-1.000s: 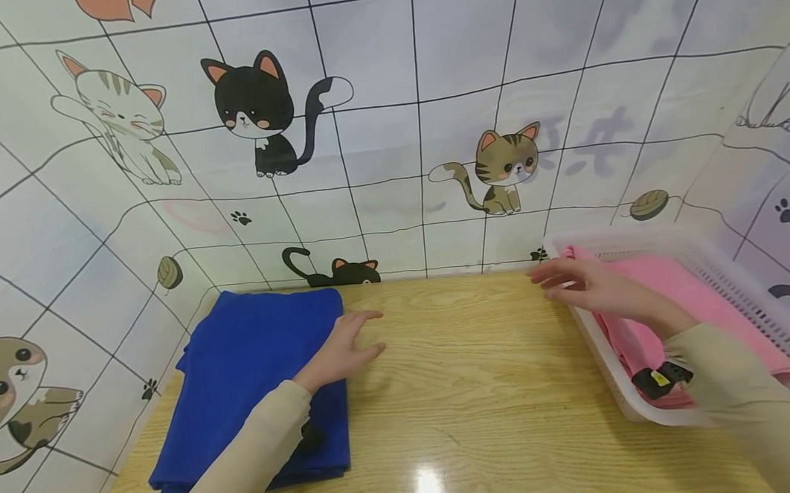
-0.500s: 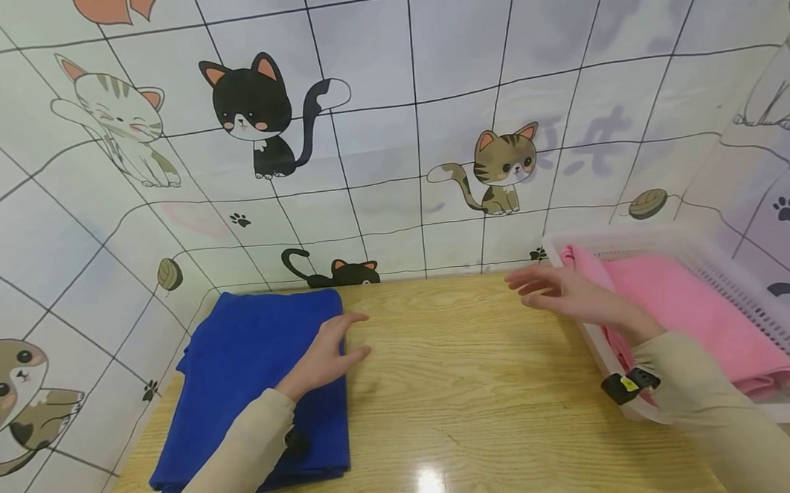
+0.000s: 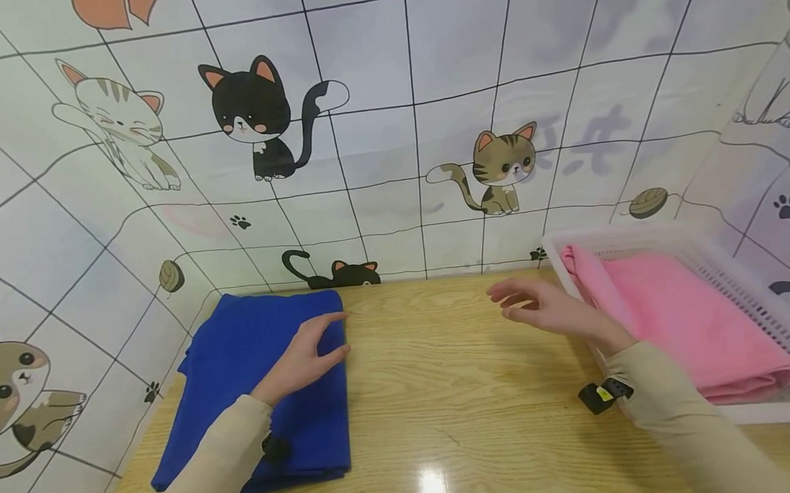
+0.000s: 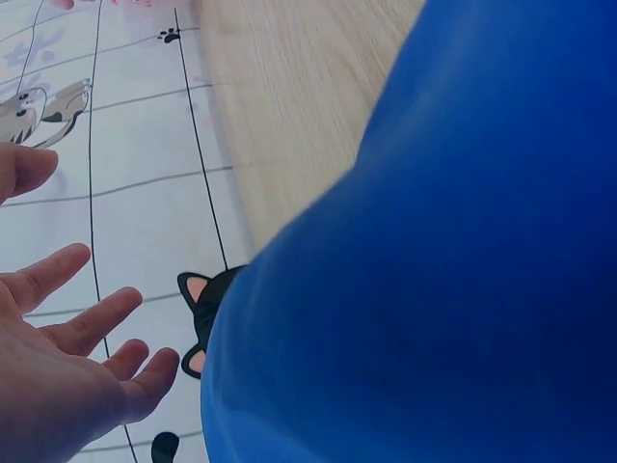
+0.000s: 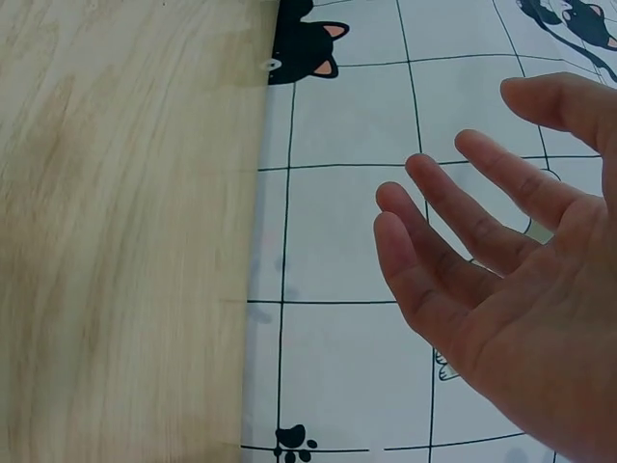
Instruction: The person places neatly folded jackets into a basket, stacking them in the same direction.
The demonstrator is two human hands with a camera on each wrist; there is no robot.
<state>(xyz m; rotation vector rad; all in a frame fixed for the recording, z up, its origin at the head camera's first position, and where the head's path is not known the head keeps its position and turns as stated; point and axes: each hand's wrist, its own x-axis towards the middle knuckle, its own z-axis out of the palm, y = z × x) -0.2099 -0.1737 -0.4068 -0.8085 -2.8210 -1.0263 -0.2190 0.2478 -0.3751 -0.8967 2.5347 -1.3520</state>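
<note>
A folded blue cloth (image 3: 258, 321) lies on the left of the wooden table. Over its right part hovers my left hand (image 3: 303, 361), thumb and fingers spread apart and holding nothing. The left wrist view shows the blue cloth (image 4: 434, 270) large and close, with the left hand (image 4: 67, 357) off to its side. My right hand (image 3: 539, 304) hangs above the table just left of the white basket (image 3: 719, 416), its fingers loosely bent with nothing in them. In the right wrist view the right hand (image 5: 511, 260) has relaxed, parted fingers. A folded pink cloth (image 3: 687, 313) lies inside the basket.
The wooden table (image 3: 436, 393) stretches between the blue cloth and the basket. A wall covering (image 3: 389, 142) with cartoon cats and grid lines rises behind and at both sides. A black wrist camera (image 3: 597, 397) is strapped to the right wrist.
My right hand has moved left from over the basket's edge to above the table. The left hand has shifted left, further over the blue cloth. Both cloths stay in place.
</note>
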